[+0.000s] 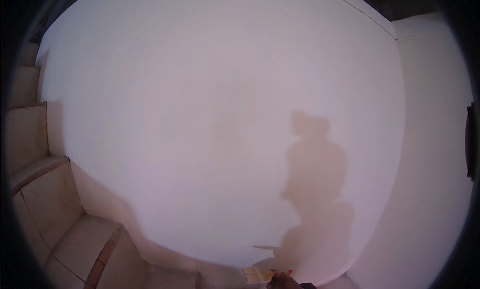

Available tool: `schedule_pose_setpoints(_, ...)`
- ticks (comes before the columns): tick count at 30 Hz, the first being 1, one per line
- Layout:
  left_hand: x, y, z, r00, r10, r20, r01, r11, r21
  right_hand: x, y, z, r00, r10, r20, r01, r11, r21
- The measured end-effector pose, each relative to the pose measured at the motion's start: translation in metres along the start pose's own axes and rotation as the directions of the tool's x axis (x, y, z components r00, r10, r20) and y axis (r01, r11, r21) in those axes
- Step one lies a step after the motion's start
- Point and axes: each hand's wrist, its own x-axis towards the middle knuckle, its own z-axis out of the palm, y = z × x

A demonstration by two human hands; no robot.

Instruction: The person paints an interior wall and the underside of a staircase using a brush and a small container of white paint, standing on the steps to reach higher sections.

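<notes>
At the lower edge, right of the middle, my right hand (283, 281) is closed round the handle of a flat paintbrush (257, 275). The brush has a wide, pale yellowish head that points left, and a bit of red shows at its handle by my fingers. It is held low in front of a large white wall (200, 114); whether the bristles touch the wall I cannot tell. Only part of the hand and a dark cuff show. My left hand is out of the picture.
Tiled stairs (85, 239) with reddish-brown edging climb along the left side against the wall. A second white wall (430, 139) meets the first at a corner on the right, with a dark object (470, 141) at its far edge. My shadow falls on the main wall.
</notes>
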Motion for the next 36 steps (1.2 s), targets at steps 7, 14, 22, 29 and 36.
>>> schedule_pose_setpoints(7,-0.038,0.04,0.036,0.988,0.023,0.151,-0.134,0.599,0.79,0.038,0.0,0.057,0.929,-0.365,0.057,-0.009,-0.177,-0.984)
schedule_pose_setpoints(14,-0.034,0.046,0.061,0.994,0.032,0.107,-0.047,0.99,0.133,0.094,-0.039,0.248,0.985,0.046,0.168,0.113,0.564,-0.818)
schedule_pose_setpoints(22,-0.081,0.158,0.149,0.977,-0.027,0.214,0.01,0.997,0.076,0.092,-0.1,0.4,0.998,-0.008,0.057,0.052,0.555,-0.83)
schedule_pose_setpoints(29,-0.124,0.219,0.221,0.918,-0.146,0.368,0.135,0.989,0.054,0.058,-0.122,0.515,0.959,-0.274,-0.066,0.113,0.586,-0.802)
schedule_pose_setpoints(36,-0.197,0.275,0.303,0.867,-0.103,0.487,0.168,0.982,-0.091,0.025,-0.155,0.544,0.893,-0.449,0.042,0.282,0.483,-0.829)
